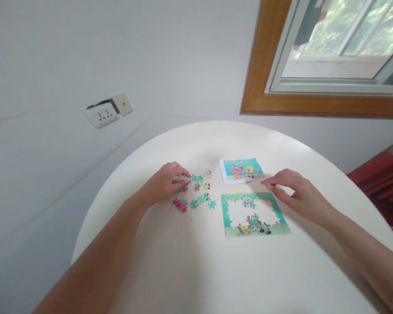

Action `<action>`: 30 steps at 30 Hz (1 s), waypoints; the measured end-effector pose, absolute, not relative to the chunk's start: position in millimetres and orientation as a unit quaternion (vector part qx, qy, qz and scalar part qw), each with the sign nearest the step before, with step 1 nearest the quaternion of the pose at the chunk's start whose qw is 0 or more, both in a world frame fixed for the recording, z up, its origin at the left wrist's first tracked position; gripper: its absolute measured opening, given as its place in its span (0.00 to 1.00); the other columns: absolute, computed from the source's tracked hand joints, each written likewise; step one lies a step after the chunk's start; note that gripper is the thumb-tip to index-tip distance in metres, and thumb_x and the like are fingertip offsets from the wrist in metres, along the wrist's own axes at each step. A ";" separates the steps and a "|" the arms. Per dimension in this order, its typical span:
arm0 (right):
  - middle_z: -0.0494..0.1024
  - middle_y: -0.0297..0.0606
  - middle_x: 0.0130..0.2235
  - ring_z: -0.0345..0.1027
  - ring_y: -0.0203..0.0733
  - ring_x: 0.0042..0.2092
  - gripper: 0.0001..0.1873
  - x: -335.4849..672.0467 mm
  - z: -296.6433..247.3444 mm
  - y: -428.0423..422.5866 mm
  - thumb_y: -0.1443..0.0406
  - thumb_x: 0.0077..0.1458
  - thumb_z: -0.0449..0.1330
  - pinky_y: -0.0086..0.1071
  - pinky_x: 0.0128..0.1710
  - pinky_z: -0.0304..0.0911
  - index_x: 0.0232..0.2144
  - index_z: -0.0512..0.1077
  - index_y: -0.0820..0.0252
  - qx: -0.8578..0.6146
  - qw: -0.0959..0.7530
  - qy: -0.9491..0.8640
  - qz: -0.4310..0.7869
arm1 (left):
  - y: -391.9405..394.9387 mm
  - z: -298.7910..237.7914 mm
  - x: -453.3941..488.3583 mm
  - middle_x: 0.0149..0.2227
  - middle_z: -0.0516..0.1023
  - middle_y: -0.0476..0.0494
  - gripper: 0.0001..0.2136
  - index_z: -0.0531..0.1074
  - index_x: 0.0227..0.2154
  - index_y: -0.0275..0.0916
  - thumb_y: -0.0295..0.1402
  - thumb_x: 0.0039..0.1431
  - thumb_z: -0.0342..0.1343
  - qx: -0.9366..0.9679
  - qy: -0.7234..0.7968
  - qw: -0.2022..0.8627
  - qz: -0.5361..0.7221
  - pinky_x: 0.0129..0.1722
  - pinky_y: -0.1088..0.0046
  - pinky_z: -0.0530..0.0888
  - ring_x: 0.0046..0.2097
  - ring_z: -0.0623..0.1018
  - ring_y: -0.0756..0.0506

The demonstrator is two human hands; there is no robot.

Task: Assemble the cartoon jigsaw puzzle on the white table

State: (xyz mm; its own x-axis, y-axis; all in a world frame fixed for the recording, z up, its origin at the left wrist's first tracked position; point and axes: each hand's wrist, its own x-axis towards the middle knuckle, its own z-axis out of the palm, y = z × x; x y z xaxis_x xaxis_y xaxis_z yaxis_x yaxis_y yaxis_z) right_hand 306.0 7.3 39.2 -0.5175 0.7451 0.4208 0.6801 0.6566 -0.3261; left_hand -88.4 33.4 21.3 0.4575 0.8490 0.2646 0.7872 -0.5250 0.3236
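My left hand (166,182) is at the left of the loose jigsaw pieces (197,186), its thumb and fingertips closed together at a pink and teal jigsaw piece (184,187). My right hand (294,189) hovers by the upper right corner of a partly assembled jigsaw puzzle (231,232). Its thumb and index finger are drawn together; what they pinch, if anything, is too small to make out. The puzzle has a joined border, a cartoon face at the top and figures at the bottom, with white gaps inside. Behind it lies a printed picture card (239,170) with cartoon characters.
Everything lies on a round white table (190,270). A pink clump of pieces (180,204) and several teal pieces (203,200) lie nearest me on the left. Beyond the table are a white wall with a socket (102,115) and a wood-framed window (258,104).
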 end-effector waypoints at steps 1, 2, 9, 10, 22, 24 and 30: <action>0.81 0.41 0.36 0.72 0.45 0.39 0.13 305.7 39.3 7.2 0.64 0.62 0.52 0.40 0.39 0.67 0.40 0.77 0.56 -0.411 0.268 -0.869 0.062 | 33.6 21.3 -88.6 0.38 0.77 0.42 0.12 0.76 0.38 0.40 0.40 0.59 0.52 0.852 0.478 0.079 0.200 0.46 0.65 0.68 0.42 0.74 0.42; 0.81 0.41 0.36 0.72 0.45 0.39 0.13 305.4 39.3 7.2 0.64 0.62 0.52 0.40 0.38 0.67 0.39 0.77 0.56 -0.411 0.266 -0.870 0.063 | 33.6 21.4 -89.1 0.38 0.77 0.42 0.12 0.76 0.38 0.40 0.40 0.59 0.52 0.853 0.476 0.080 0.200 0.46 0.65 0.67 0.42 0.74 0.42; 0.81 0.40 0.36 0.72 0.45 0.39 0.13 306.1 37.3 8.3 0.65 0.62 0.52 0.40 0.39 0.67 0.39 0.76 0.56 -0.410 0.258 -0.873 0.063 | 32.8 22.7 -90.8 0.37 0.76 0.43 0.16 0.76 0.37 0.38 0.26 0.48 0.48 0.852 0.477 0.069 0.205 0.47 0.64 0.68 0.42 0.73 0.42; 0.81 0.40 0.36 0.72 0.45 0.39 0.13 306.4 37.1 8.6 0.65 0.62 0.52 0.40 0.39 0.66 0.39 0.76 0.56 -0.411 0.256 -0.873 0.063 | 32.5 23.1 -90.2 0.37 0.76 0.42 0.17 0.76 0.38 0.38 0.26 0.47 0.47 0.852 0.478 0.067 0.204 0.47 0.63 0.68 0.42 0.74 0.42; 0.80 0.41 0.37 0.72 0.46 0.41 0.14 307.3 35.3 9.0 0.63 0.61 0.52 0.39 0.38 0.68 0.40 0.77 0.55 -0.426 0.254 -0.865 0.074 | 28.8 27.6 -125.7 0.41 0.78 0.41 0.17 0.76 0.41 0.38 0.39 0.52 0.50 0.767 0.597 0.183 0.146 0.40 0.68 0.75 0.39 0.78 0.43; 0.80 0.41 0.37 0.72 0.46 0.40 0.14 307.4 34.6 9.3 0.63 0.61 0.52 0.38 0.36 0.68 0.40 0.77 0.55 -0.428 0.254 -0.864 0.080 | 29.3 28.1 -130.9 0.41 0.78 0.41 0.18 0.76 0.41 0.38 0.42 0.52 0.52 0.764 0.599 0.199 0.136 0.40 0.68 0.75 0.40 0.78 0.43; 0.80 0.42 0.36 0.72 0.47 0.40 0.14 308.6 31.0 12.7 0.63 0.61 0.52 0.41 0.39 0.68 0.40 0.77 0.56 -0.423 0.251 -0.868 0.076 | 26.6 35.1 -132.3 0.43 0.78 0.41 0.19 0.76 0.42 0.38 0.42 0.48 0.53 0.759 0.599 0.230 0.113 0.45 0.68 0.75 0.43 0.78 0.42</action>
